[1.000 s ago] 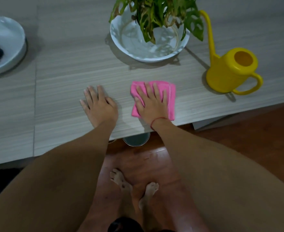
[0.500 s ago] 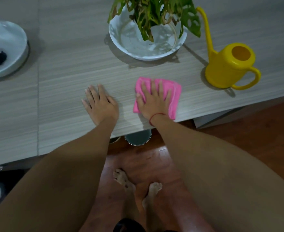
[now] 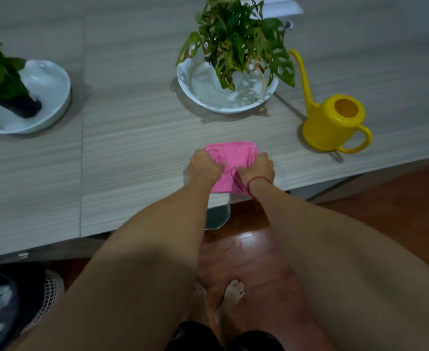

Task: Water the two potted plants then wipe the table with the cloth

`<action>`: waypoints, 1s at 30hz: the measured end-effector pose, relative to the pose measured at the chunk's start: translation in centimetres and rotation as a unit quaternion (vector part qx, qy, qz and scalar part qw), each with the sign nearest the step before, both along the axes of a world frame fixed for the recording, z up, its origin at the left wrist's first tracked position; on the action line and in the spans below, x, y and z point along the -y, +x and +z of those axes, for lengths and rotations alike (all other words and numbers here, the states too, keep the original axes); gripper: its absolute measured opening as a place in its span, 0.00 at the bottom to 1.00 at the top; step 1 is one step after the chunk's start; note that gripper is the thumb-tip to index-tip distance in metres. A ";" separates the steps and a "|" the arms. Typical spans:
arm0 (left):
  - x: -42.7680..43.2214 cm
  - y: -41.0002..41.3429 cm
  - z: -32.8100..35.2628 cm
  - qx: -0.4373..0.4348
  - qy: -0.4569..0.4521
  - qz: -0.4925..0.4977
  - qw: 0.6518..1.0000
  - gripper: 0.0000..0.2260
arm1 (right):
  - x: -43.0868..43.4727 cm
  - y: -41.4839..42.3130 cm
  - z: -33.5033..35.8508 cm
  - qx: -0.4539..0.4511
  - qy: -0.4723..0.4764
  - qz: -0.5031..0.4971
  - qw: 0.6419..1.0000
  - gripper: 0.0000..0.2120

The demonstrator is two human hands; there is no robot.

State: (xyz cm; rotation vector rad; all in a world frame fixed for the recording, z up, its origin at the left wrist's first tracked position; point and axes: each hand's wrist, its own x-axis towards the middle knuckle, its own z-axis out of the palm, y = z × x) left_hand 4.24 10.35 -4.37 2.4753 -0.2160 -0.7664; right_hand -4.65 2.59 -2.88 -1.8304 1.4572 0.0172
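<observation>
Both grips clenched on cloth (image 3: 229,164) at tabletop (image 3: 132,148) near edge: left hand (image 3: 205,164) pinching left side, right hand (image 3: 257,168) pinching right side. Long axis running front to back, near end overhanging edge. Equally near, one grip each side.

This looks like a room in a home. A long pale table (image 3: 132,158) with a printed wood-grain top stands on a glossy reddish wooden floor (image 3: 253,254), and the person stands at it barefoot (image 3: 233,292). Two houseplants sit in white bowls (image 3: 223,97) on the tabletop, with a small yellow plastic watering can (image 3: 334,122) beside one of them. A pink cleaning cloth (image 3: 231,168) lies near the table's edge, and a dark bag or basket with white mesh (image 3: 18,305) rests on the floor.
</observation>
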 end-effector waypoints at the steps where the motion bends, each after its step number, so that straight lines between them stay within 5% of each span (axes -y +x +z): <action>1: -0.4 0.2 0.2 -0.008 -0.002 0.011 1.000 0.15 | -0.5 0.6 0.0 0.009 0.021 -0.005 1.000 0.23; 9: -12.6 7.3 0.7 0.005 -0.024 0.120 0.992 0.13 | -9.4 8.9 -0.4 0.033 0.073 0.079 0.994 0.03; 20: -32.6 17.9 2.3 0.037 -0.022 0.272 0.961 0.22 | -27.3 22.0 -1.2 0.065 0.133 0.230 0.962 0.04; 25: -35.4 19.8 2.3 0.024 0.002 0.288 0.957 0.24 | -30.2 23.9 -1.7 0.063 0.142 0.251 0.955 0.14; 30: -33.8 19.4 3.2 0.052 0.148 0.228 0.961 0.29 | -27.1 24.0 0.8 0.030 0.004 0.289 0.957 0.15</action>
